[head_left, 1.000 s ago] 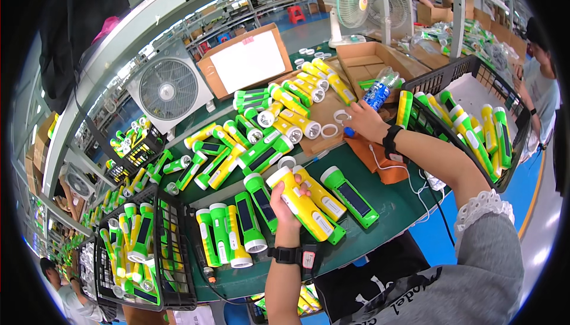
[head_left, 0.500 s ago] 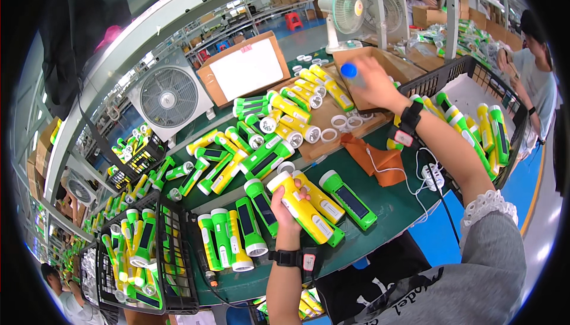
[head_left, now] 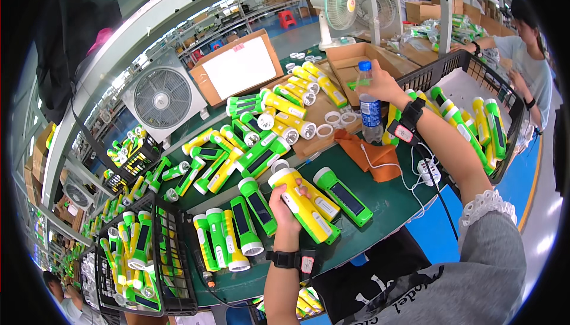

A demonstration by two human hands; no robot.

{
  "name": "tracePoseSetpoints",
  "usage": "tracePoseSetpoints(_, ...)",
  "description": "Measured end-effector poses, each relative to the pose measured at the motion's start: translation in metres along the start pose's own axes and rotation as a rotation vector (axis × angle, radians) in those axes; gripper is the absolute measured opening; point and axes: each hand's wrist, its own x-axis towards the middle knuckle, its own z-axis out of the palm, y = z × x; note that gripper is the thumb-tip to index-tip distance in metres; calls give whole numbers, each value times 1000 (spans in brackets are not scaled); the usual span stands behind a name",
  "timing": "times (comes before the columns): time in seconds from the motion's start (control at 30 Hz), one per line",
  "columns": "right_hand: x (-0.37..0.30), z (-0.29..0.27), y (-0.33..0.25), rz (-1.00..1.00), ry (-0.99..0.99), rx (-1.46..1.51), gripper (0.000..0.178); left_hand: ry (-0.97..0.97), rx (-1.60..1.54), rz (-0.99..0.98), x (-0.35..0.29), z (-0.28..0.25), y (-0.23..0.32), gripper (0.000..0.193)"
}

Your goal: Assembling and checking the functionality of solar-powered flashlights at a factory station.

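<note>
My left hand is closed around a yellow and green flashlight, held slantwise over the near edge of the bench. Beside it lie another yellow flashlight and a green one with a dark solar panel. Farther right, my right hand grips the upper part of a clear plastic bottle with a blue cap and blue label. The bottle is upright, its base by an orange cloth; I cannot tell whether it touches the bench.
Several flashlights lie heaped across the bench. Black crates of flashlights stand at left and right. A cardboard box, white rings and a white power strip with cables are nearby. A co-worker is at far right.
The bottle, tilted and blurred before, is now upright and lower, near the orange cloth, with my right hand still on it. My left hand keeps hold of the flashlight. The view has shifted slightly.
</note>
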Motion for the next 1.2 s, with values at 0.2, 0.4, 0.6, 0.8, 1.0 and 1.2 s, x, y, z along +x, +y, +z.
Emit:
tracePoseSetpoints(0.2, -57, 25, -42, -660, 437, -129, 55, 49, 178, -3, -3, 11, -10, 35)
tracePoseSetpoints(0.4, -57, 152, 35, -339, -162, -365, 26, -62, 123, -103, -3, 16, -15, 37)
tracePoseSetpoints(0.6, -63, 146, 22, -362, -82, -261, 12, -91, 270, -175, -3, 7, -19, 36)
tracePoseSetpoints(0.8, -81, 123, -1, -369, -190, 405, 14, -48, 364, -221, -5, 6, -22, 38)
tracePoseSetpoints(1.0, -113, 101, -34, -399, -680, 1179, 20, 54, 450, -280, -7, 14, -27, 65)
tracePoseSetpoints(1.2, -126, 102, -47, -281, -511, 1048, 13, -19, 720, -245, -5, 26, -31, 56)
